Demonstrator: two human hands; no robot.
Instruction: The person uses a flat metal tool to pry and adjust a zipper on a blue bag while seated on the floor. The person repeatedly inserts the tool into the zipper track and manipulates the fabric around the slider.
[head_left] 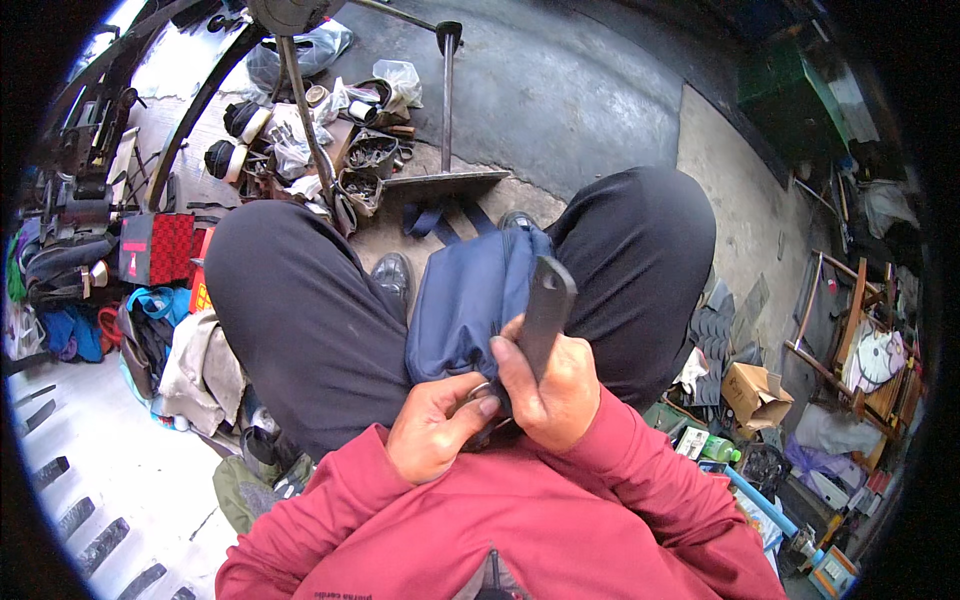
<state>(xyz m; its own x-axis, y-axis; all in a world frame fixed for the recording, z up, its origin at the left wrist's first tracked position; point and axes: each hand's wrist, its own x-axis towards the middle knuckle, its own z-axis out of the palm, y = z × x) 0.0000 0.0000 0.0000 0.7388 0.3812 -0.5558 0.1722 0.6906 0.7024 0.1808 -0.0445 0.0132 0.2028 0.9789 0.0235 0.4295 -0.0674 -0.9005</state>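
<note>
A navy blue fabric bag [462, 290] rests between my knees, its seams and straps running toward the far side. My right hand [556, 400] is wrapped round a dark flat metal bar [547, 305] with a hole near its raised end, the thumb pressed along it. Close by on the left, my left hand [438, 428] is closed in a pinch at the bag's near edge. A small shiny metal piece [481, 390] shows at its fingertips; its exact kind is unclear. The lower end of the bar is hidden behind my fingers.
An iron machine stand [447, 110] with a flat footplate [445, 185] stands beyond my feet. Tools and plastic bags lie to its left. Cloth and bags [205, 370] are heaped by my left leg. On the right are an open cardboard box [757, 395] and a green bottle [720, 449].
</note>
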